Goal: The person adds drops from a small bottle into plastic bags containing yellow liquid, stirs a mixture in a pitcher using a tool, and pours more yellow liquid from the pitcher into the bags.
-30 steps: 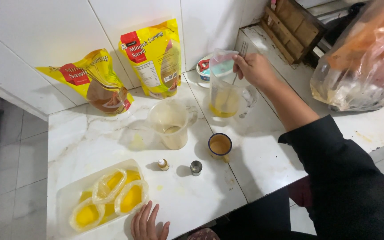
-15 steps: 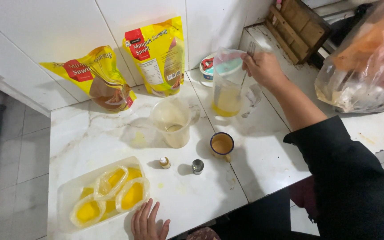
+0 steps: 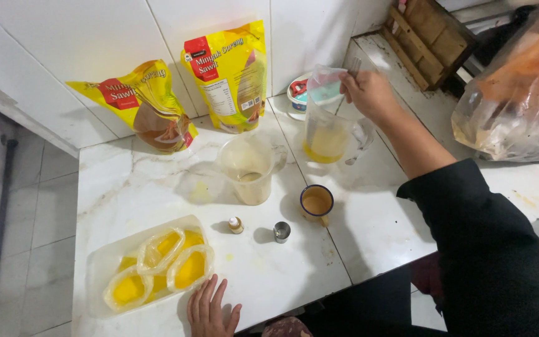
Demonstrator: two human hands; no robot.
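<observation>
Yellow liquid fills the bottom of a clear jug (image 3: 327, 134) on the marble counter (image 3: 369, 237). The right hand (image 3: 369, 93), closed on a thin stirring rod (image 3: 347, 78) at the jug's rim, is seen shifted slightly since a second ago, so stirring is judged under way. The left hand (image 3: 210, 309) is laid flat, fingers spread, just beside a plastic tray (image 3: 104, 265) of filled pouches.

a home kitchen: tiled wall (image 3: 95, 37), marble counter (image 3: 138, 187), cooking-oil pouches (image 3: 229, 75).
</observation>
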